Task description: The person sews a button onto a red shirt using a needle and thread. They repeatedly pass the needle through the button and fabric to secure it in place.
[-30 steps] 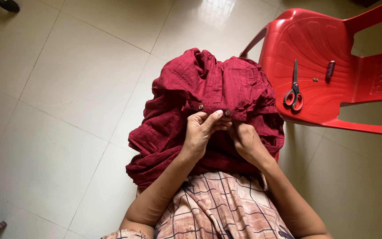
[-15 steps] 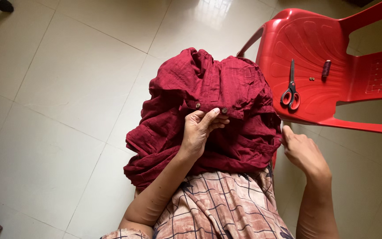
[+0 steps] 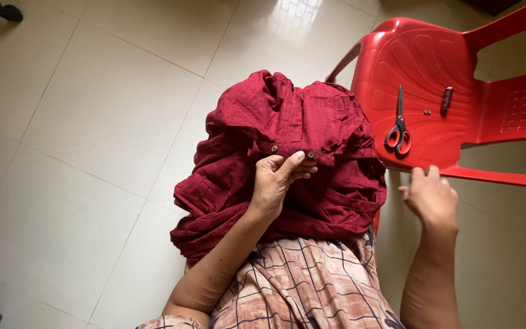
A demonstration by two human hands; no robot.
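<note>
Right hand (image 3: 431,196) has been pulled off the garment (image 3: 287,152) since a second ago and is now raised beside the front edge of the red chair (image 3: 433,55), fingers loosely spread, nothing visibly held. Left hand (image 3: 277,180) has stayed put, pinched shut on the buttoned strip of the garment, thumb just beside one button (image 3: 310,155).

Garment is bunched on the lap, over the checked dress (image 3: 302,286).

Step judged: button sewing, between stitches or at a tool pickup. Any next move is judged to call for the strip being kept taut while the free hand goes to the chair seat.

Counts:
- buttons on strip: 2, second (image 3: 275,148)
- scissors (image 3: 398,131): 1
- thread spool (image 3: 446,99): 1
- small loose bits (image 3: 427,112) on the seat: looks like 2, too small to identify
</note>
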